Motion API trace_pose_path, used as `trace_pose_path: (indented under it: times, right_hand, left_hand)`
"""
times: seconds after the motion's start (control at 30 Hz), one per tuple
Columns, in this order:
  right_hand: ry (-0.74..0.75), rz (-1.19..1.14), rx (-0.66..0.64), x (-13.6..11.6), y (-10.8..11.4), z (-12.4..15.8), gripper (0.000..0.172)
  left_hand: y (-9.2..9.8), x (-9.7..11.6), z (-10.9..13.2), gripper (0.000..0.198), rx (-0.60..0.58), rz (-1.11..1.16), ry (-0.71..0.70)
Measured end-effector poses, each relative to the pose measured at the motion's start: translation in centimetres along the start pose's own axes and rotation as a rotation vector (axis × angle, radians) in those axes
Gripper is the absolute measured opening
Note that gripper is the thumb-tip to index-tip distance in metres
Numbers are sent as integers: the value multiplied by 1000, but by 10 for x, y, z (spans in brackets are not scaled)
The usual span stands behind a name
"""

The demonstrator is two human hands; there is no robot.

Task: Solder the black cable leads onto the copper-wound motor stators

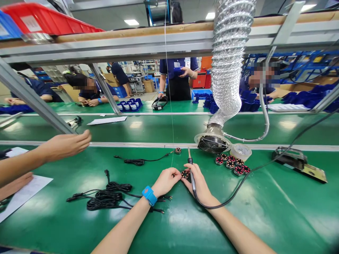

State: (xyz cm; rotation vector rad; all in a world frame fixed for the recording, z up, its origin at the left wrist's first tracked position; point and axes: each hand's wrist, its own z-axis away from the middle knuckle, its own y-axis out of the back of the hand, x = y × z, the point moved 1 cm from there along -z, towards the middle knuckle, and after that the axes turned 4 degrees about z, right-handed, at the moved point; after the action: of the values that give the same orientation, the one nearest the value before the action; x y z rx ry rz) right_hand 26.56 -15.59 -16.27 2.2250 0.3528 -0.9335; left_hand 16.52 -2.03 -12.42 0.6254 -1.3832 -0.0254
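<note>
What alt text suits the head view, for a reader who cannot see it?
A person's left hand and right hand meet at a small round black-and-copper part over a glossy green workbench, the right holding a slim grey soldering iron. Coiled black cables lie left, similar round parts right.

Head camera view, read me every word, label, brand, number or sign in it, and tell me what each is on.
No text can be read.
White label on the red bin: too blurred.
Paper sheet at the left: any print is too faint to tell.
Badge on the standing co-worker's chest: too small.
</note>
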Motion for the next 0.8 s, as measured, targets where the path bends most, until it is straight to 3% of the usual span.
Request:
trace_pose_path:
  times: [0.17,0.23,0.37,0.47,0.63,0.8]
  right_hand:
    - [9,8,4,0,0,0,43]
    - [-1,3,-6,-3,1,0,44]
    - [-20,-10,-26,-8,5,0,47]
    - [-24,-2,-16,-9,5,1,47]
    - [-21,16,-6,-7,3,1,49]
    - [-12,14,-1,-6,3,1,47]
  left_hand:
    - [4,12,4,30,-116,186,29]
    - [9,18,5,29,-74,174,-5]
    - [14,19,5,23,129,-175,-210]
    - [12,13,5,20,128,-400,-297]
    - [3,9,6,20,151,-492,-234]
    - [-5,7,1,22,183,-172,-76]
